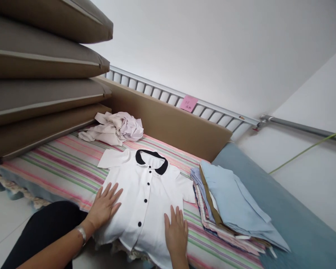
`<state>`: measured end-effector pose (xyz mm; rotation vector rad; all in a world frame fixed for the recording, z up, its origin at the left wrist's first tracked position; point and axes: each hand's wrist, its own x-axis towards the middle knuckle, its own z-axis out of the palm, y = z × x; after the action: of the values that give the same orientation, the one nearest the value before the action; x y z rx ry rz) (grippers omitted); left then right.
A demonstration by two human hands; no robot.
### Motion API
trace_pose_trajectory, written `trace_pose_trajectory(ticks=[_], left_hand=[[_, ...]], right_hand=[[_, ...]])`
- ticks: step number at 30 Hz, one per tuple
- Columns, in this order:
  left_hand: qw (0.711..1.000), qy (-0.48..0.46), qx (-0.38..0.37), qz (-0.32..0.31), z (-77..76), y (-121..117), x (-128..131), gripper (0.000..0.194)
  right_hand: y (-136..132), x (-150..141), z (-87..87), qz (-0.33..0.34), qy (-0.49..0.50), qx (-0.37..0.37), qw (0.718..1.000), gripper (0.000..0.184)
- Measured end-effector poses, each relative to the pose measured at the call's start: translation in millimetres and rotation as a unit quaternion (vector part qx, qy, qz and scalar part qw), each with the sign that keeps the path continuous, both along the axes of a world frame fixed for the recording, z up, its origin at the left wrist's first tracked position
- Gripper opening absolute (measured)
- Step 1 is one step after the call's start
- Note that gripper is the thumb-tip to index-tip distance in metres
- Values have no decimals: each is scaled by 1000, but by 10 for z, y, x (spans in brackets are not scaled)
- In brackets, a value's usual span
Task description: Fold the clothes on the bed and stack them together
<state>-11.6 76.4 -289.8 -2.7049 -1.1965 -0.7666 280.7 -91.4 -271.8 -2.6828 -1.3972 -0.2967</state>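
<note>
A white short-sleeved blouse (145, 194) with a black collar and black buttons lies spread face up on the striped bed sheet (64, 164). My left hand (105, 204) rests flat and open on the blouse's lower left side, fingers spread. My right hand (176, 231) lies flat and open on the lower right part of the blouse. Neither hand grips anything.
A crumpled pale pink garment (114, 127) lies beyond the blouse. A stack of folded clothes (232, 203), light blue on top, sits to the right. Grey-brown cushions (42, 67) are piled at the left. A brown board (170, 119) and a metal rail (184, 98) line the wall.
</note>
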Motion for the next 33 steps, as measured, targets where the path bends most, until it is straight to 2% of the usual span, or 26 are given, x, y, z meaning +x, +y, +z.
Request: trace_pose_trajectory(ticks=[7,12,14,18,22,28,33], left_hand=[[1000,-16,0,-1,-20,5,14,48],[1000,-28,3,-2,-38,15,15,49],[1000,-30,4,0,-51,19,16,49],[1000,-28,0,2,-70,22,14,49],[1000,-17,0,1,-58,21,14,49],[999,-32,-8,2,-35,-3,23,48],[999,-39,-35,2,18,-19,10,45]], right_hand=[[70,-94,101,-5,4,-7,1000,57],[146,-246,152,88,32,17,995,56],[145,-189,122,82,48,10,995,55],[68,103,71,0,29,-10,1000,57],[-21,304,71,-37,9,-26,999,57],[-48,323,19,-29,21,-7,999,58],[-83,480,-57,-3,94,82,992,58]])
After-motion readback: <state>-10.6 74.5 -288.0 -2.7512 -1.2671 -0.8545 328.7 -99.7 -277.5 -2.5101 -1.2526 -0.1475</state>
